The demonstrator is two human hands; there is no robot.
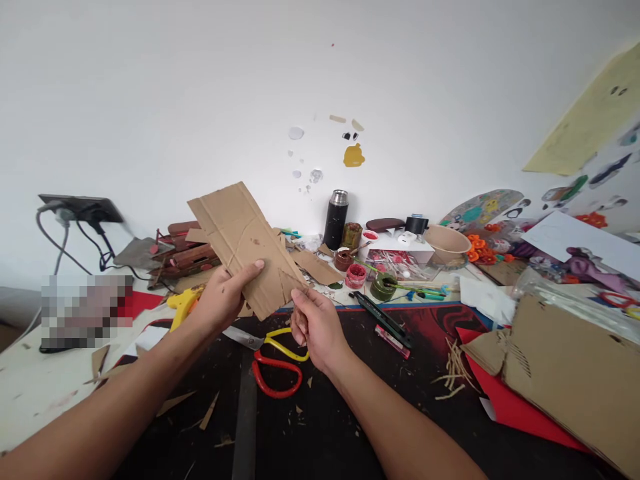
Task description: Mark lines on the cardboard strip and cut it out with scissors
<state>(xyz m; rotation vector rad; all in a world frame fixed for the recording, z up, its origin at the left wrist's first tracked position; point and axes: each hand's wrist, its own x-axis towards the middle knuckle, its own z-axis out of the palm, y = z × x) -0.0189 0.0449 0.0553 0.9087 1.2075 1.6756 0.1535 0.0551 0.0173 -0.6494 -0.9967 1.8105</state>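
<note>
A creased rectangle of brown cardboard (240, 233) is held up, tilted, above the dark mat. My left hand (233, 290) grips its left edge, with the thumb flat on the front face. At the lower right corner, my right hand (316, 327) pinches the edge between thumb and curled fingers. A cut or torn line shows in the cardboard near that corner. Beneath my hands lie scissors (277, 387) with one red and one yellow handle loop. Next to them a long metal ruler (245, 420) runs toward me.
A dark green utility knife (383, 319) and a small pink-labelled pack (393, 342) lie on the mat. Paint jars (383, 287), a black thermos (336, 220) and a beige bowl (447, 241) stand behind. A yellow glue gun (183, 305) is left; a large cardboard sheet (575, 380) lies right.
</note>
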